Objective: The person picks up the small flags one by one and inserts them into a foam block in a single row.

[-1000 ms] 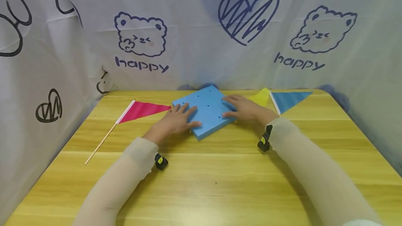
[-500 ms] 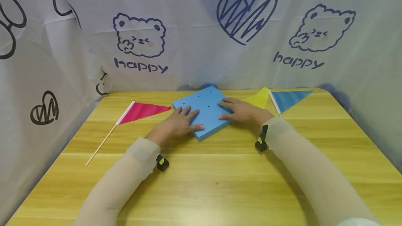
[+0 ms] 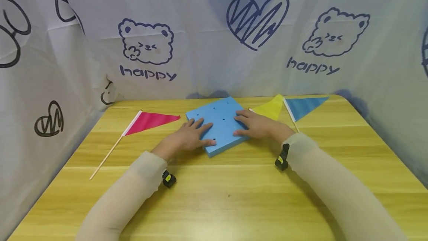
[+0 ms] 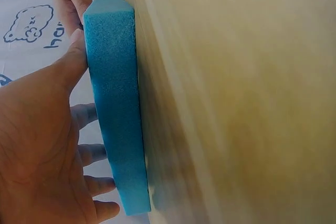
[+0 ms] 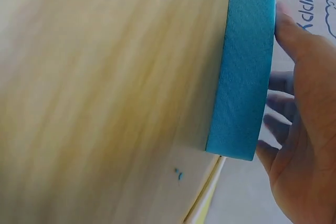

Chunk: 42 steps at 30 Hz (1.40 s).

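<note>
One blue block (image 3: 221, 131) flat on the table (image 3: 234, 196)

It lies cornerwise near the back edge. The left hand (image 3: 187, 137) rests spread-fingered on its left side; the right hand (image 3: 260, 124), fingers likewise spread, touches its right. A yellow flag (image 3: 271, 108) lies just beyond that hand, a blue flag (image 3: 305, 108) farther right, a pink flag (image 3: 148, 122) leftward.

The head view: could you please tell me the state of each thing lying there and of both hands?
Blue block: flat, turned askew
Left hand: fingers spread, on the block
Right hand: fingers spread, on the block
Pink flag: lying, unfurled
Yellow flag: lying, partly hidden
Blue flag: lying, unfurled, stick partly hidden
</note>
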Tool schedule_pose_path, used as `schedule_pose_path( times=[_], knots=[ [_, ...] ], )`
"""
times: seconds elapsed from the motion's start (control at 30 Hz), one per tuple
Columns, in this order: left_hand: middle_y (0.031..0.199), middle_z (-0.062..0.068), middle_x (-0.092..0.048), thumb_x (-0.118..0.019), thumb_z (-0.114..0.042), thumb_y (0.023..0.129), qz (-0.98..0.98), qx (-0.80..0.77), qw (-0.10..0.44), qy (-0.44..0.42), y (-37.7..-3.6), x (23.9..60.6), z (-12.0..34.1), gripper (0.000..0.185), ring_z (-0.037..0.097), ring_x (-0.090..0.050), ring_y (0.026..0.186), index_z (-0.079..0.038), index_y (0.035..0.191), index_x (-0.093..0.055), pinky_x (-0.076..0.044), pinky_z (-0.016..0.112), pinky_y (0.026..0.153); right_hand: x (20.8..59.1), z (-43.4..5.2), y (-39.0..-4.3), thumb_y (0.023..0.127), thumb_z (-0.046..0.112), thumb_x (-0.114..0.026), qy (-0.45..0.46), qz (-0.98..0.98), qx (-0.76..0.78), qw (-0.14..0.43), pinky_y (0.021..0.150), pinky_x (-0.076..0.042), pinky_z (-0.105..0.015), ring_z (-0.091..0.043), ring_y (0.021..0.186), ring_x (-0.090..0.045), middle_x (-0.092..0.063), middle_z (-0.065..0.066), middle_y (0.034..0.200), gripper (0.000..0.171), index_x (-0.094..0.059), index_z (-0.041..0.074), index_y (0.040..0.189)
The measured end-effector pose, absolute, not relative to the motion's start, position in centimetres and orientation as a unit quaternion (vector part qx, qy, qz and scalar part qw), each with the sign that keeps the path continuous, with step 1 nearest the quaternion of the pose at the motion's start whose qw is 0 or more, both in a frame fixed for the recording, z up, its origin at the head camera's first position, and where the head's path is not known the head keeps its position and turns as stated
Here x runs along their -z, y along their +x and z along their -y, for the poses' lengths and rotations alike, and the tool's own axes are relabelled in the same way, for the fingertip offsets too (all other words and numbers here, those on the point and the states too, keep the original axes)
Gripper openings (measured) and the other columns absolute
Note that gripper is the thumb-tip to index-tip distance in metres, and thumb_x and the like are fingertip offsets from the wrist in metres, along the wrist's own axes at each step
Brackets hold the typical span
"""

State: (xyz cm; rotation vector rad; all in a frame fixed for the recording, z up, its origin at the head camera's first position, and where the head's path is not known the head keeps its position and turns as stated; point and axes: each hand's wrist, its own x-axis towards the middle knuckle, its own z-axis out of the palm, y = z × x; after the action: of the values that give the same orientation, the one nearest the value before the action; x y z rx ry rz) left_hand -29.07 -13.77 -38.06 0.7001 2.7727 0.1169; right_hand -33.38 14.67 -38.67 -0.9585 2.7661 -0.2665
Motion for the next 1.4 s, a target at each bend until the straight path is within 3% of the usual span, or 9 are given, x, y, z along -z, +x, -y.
schedule_pose_path(
  times=[0.33, 0.83, 1.17, 1.4],
  knots=[
    [0.163, 0.011, -0.006, -0.035, -0.078, 0.088, -0.951, -0.030, 0.145, 0.270, -28.1, 38.0, 13.5, 0.088, 0.043, -0.004, 0.146, -0.028, 0.158, -0.015, -0.009, 0.055, 0.117, 38.3, -15.7, -31.3, 0.094, 0.064, -0.046, -0.351, -0.924, 0.086, 0.126, 0.115, -0.020, -0.054, -0.034, 0.147, -0.015, -0.016, -0.011, 0.162, 0.075, -0.029, 0.024, 0.156],
    [0.164, 0.005, -0.005, -0.045, -0.073, 0.088, -0.933, -0.065, 0.164, 0.314, -26.6, 37.7, 13.6, 0.086, 0.038, -0.002, 0.148, -0.031, 0.158, -0.018, -0.012, 0.060, 0.115, 37.6, -16.9, -26.8, 0.092, 0.072, -0.039, -0.351, -0.929, 0.030, 0.118, 0.113, -0.025, -0.054, -0.036, 0.146, -0.018, -0.020, -0.012, 0.161, 0.081, -0.027, 0.025, 0.156],
    [0.164, 0.006, -0.007, -0.048, -0.069, 0.089, -0.915, -0.083, 0.154, 0.364, -26.4, 37.6, 13.5, 0.083, 0.038, -0.001, 0.148, -0.030, 0.157, -0.021, -0.009, 0.057, 0.116, 36.8, -18.3, -24.3, 0.089, 0.070, -0.049, -0.355, -0.930, 0.016, 0.100, 0.111, -0.029, -0.056, -0.039, 0.142, -0.027, -0.032, -0.014, 0.156, 0.079, -0.036, 0.025, 0.153],
    [0.164, 0.004, -0.006, -0.050, -0.069, 0.088, -0.909, -0.087, 0.168, 0.371, -25.9, 37.9, 13.5, 0.083, 0.035, -0.001, 0.148, -0.033, 0.157, -0.022, -0.013, 0.057, 0.116, 37.2, -19.3, -22.7, 0.088, 0.069, -0.051, -0.381, -0.921, 0.021, 0.080, 0.109, -0.032, -0.056, -0.040, 0.139, -0.032, -0.036, -0.015, 0.153, 0.078, -0.041, 0.023, 0.151]
  ],
)
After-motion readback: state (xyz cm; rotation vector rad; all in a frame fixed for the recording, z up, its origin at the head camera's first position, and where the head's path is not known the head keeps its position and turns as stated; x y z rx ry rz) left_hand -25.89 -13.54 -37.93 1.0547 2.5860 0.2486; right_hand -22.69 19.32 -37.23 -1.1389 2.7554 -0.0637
